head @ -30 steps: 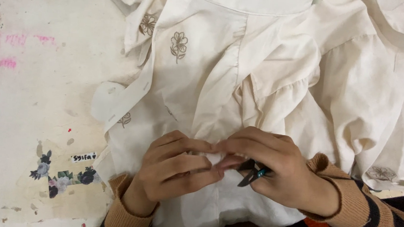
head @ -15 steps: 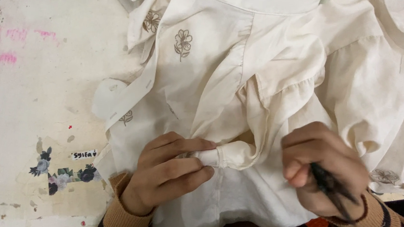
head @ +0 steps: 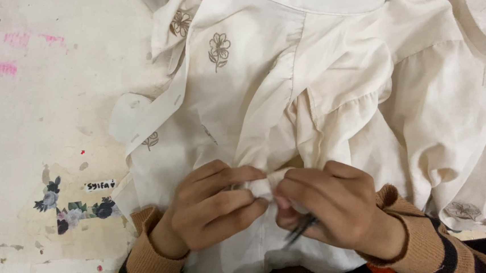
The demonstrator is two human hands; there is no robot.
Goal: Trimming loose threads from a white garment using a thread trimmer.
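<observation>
Two hands meet at the lower middle of the frame over a cream cotton garment with small embroidered brown flowers [head: 314,101], which lies spread across a worn, paint-flecked white counter [head: 38,128] and fills most of the upper and right of the view. The left hand [head: 209,205] has its fingers [head: 233,201] curled and clenched on a small bunched fold of the cream fabric [head: 259,186], pinching it up from the layers below. The right hand [head: 329,208] presses against the same fold from the right, its fingertips closed on the cloth, while a thin dark tool [head: 300,229] sits tucked in its palm; the tool is blurred, so what kind it is cannot be told. Both wrists wear ribbed brown sleeves, the right one [head: 445,264] with dark stripes.

The cloth looks light, soft and limp, with no stiffness of its own: it will likely sag and slide unless pinched firmly, and the gathered ruffle [head: 340,132] above the hands would bunch easily. The firmest places to take hold seem to be the stitched seams and the button placket [head: 159,113] at the left, where the layers are doubled.

A flower sticker strip [head: 75,207] lies on the counter at lower left.
</observation>
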